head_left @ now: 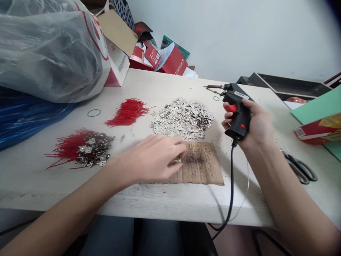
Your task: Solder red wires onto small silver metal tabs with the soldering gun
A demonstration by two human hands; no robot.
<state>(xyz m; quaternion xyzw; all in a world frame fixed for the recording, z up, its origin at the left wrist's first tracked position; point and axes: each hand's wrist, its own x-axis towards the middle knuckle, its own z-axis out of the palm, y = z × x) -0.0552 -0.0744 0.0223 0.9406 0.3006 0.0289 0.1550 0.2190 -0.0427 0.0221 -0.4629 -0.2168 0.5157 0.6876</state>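
My right hand is wrapped round the grip of a black soldering gun with a red trigger, its tip pointing left above the table. My left hand rests on a scorched piece of cardboard, its fingertips pinching a small metal tab. Just beyond the cardboard lies a heap of loose metal tabs. A bundle of red wires lies left of the heap. Further left sits a pile of red wires with tabs attached.
A big plastic bag and blue sheeting fill the left side. Red boxes are stacked at the back. Scissors lie at right near a green sheet and a black tray. A green rubber band lies on the table.
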